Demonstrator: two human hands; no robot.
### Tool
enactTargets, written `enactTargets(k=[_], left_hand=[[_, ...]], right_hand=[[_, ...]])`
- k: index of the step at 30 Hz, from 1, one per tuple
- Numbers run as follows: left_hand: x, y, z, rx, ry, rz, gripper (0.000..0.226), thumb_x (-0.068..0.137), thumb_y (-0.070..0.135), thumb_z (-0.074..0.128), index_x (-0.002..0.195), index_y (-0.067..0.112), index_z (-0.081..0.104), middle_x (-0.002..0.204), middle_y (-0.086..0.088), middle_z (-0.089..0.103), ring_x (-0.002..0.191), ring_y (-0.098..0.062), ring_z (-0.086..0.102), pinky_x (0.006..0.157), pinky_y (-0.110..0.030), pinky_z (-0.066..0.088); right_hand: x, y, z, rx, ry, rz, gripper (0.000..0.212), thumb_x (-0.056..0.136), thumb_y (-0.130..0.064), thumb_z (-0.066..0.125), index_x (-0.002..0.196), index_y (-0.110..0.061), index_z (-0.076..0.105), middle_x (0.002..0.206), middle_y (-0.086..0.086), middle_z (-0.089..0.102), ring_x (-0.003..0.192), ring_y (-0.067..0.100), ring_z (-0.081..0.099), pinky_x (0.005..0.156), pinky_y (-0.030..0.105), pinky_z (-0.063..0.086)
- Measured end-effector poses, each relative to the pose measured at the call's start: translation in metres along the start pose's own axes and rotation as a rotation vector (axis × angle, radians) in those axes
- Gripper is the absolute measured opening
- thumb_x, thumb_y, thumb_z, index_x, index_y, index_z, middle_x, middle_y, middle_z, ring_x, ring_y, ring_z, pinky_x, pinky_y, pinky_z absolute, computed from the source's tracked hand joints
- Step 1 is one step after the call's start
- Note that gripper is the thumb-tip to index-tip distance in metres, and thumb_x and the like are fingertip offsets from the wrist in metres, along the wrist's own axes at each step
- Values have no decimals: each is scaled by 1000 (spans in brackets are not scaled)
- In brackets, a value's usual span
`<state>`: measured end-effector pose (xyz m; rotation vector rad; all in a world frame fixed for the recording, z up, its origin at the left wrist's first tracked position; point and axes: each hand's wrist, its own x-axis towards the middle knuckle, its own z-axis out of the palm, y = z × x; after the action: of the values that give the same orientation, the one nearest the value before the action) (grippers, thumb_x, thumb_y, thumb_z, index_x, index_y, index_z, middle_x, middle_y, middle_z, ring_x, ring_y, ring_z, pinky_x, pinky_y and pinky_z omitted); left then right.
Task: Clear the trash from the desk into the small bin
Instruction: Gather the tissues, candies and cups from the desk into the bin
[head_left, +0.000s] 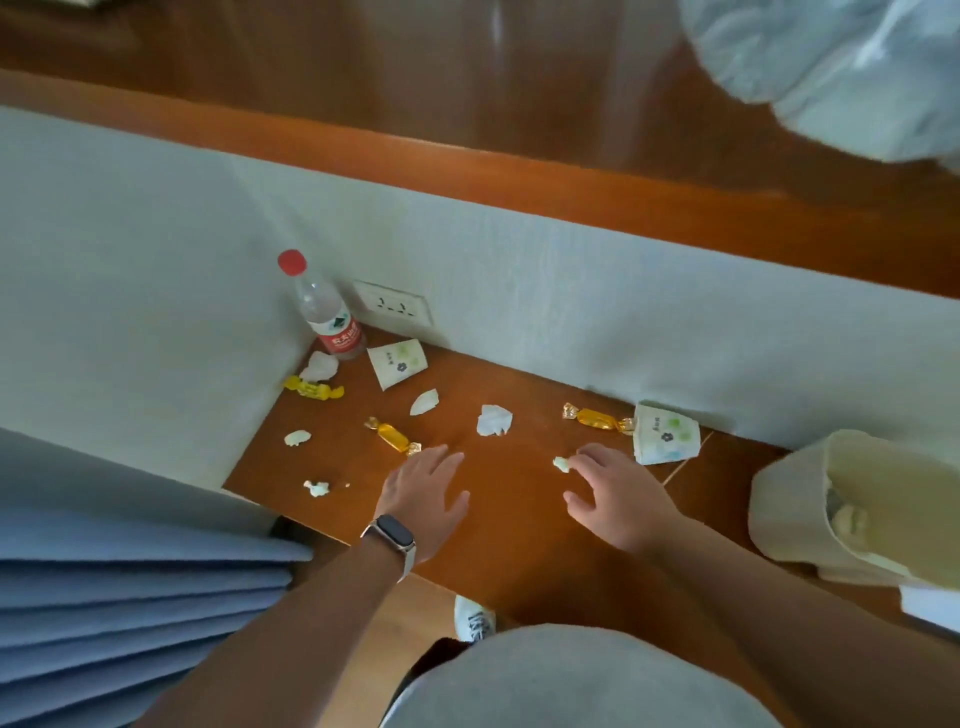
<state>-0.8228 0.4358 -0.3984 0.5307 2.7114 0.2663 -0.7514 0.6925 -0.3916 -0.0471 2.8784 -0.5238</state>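
Trash lies scattered on the brown desk (519, 530). My left hand (423, 491) hovers flat with fingers apart, just right of a gold candy wrapper (393, 435). My right hand (615, 493) rests on the desk with its fingertips at a small white paper scrap (561, 463); whether it pinches the scrap is unclear. A crumpled tissue (493, 420) lies between and beyond the hands. A tipped paper cup (665, 434) and a second gold wrapper (597, 417) lie by the wall. The small cream bin (779, 514) stands at the right with paper inside.
In the far left corner stand a red-capped water bottle (327, 312), another tipped paper cup (397, 362), a yellow wrapper (311, 388) and several white scraps. A wall socket (393, 303) is behind. Blue fabric (130, 597) lies at the left.
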Motion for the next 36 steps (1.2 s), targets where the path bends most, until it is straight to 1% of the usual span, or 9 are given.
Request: enactTargets(k=[4, 8, 14, 20, 25, 28, 32, 34, 36], left_hand=[[12, -39, 6, 79, -60, 18, 53, 96, 42, 42, 145, 29, 30, 155, 2, 27, 142, -20, 23, 111, -41, 28], [19, -58, 16, 141, -95, 105, 49, 97, 36, 43, 144, 28, 30, 155, 1, 28, 141, -21, 25, 109, -39, 34], [22, -65, 26, 93, -68, 193, 43, 97, 20, 45, 139, 26, 40, 148, -1, 37, 131, -21, 38, 96, -35, 43], [29, -71, 34, 69, -68, 268, 38, 96, 11, 44, 132, 21, 49, 138, -5, 44, 121, -22, 45, 88, -34, 49], [30, -66, 34, 37, -39, 316, 33, 96, 9, 44, 126, 18, 55, 121, -4, 54, 98, -18, 54, 72, -25, 46], [28, -55, 31, 7, -19, 334, 29, 95, 12, 49, 122, 17, 59, 116, -4, 58, 90, -17, 57, 68, -23, 46], [27, -26, 24, -56, -13, 365, 27, 94, 14, 54, 119, 17, 63, 113, 0, 61, 90, -13, 57, 66, -17, 44], [27, -5, 18, -105, -7, 376, 25, 93, 14, 56, 115, 17, 64, 112, 1, 61, 88, -12, 56, 62, -11, 37], [27, 17, 11, -142, 7, 394, 22, 92, 14, 57, 112, 18, 65, 110, 2, 61, 85, -11, 57, 61, -11, 41]], right_hand=[[25, -11, 25, -31, -46, 87, 50, 93, -42, 53, 139, -23, 44, 139, -4, 47, 123, 14, 48, 97, 29, 46], [42, -17, 40, -50, -91, 184, 55, 93, -37, 55, 143, -22, 38, 146, 1, 39, 130, 20, 42, 101, 35, 45], [49, -19, 60, -31, -141, 255, 45, 94, -22, 52, 138, -17, 47, 142, 6, 41, 131, 23, 38, 104, 38, 42], [41, -21, 69, 39, -118, 264, 33, 91, -13, 51, 124, -12, 57, 117, 4, 51, 106, 19, 50, 89, 33, 48], [27, -24, 70, 91, -110, 264, 21, 89, -10, 53, 108, -12, 62, 102, 2, 52, 90, 17, 52, 77, 30, 47], [15, -22, 68, 108, -76, 262, 18, 88, -9, 54, 102, -12, 63, 98, 1, 52, 84, 16, 51, 74, 31, 47], [-1, -15, 52, 146, -10, 248, 16, 87, -9, 55, 100, -13, 64, 96, -2, 51, 84, 14, 51, 73, 28, 46], [-10, -9, 38, 165, 36, 252, 17, 87, -9, 55, 101, -15, 63, 96, -4, 51, 84, 14, 53, 73, 27, 47], [-19, -2, 23, 172, 85, 268, 20, 89, -11, 55, 106, -17, 63, 99, -8, 51, 83, 8, 52, 73, 22, 48]])
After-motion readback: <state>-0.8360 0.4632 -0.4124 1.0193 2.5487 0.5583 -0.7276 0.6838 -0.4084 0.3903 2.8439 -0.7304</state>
